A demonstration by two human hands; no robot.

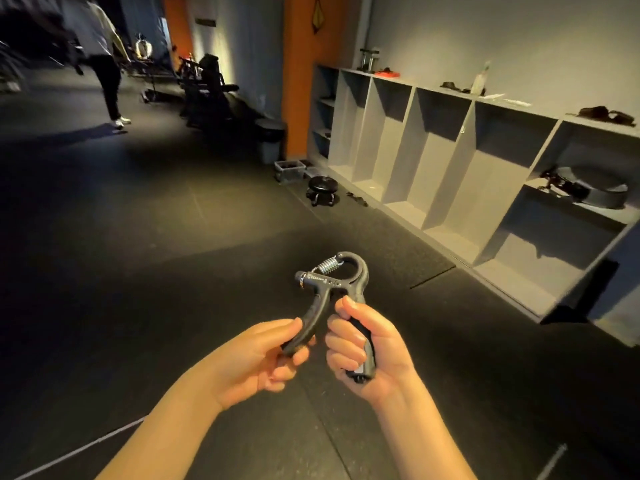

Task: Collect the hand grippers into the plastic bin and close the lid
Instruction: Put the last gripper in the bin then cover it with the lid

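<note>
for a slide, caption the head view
A black hand gripper held by the left hand and right hand, one handle each, over a dark floor.

The dark floor [138, 254] bears a clear bin [289, 170], black stool [320, 188] and grey shelving [408, 140].

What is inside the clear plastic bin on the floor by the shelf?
Dark items lie in the plastic bin, too small and dim to identify. Whatever lies beneath them is covered.
</note>
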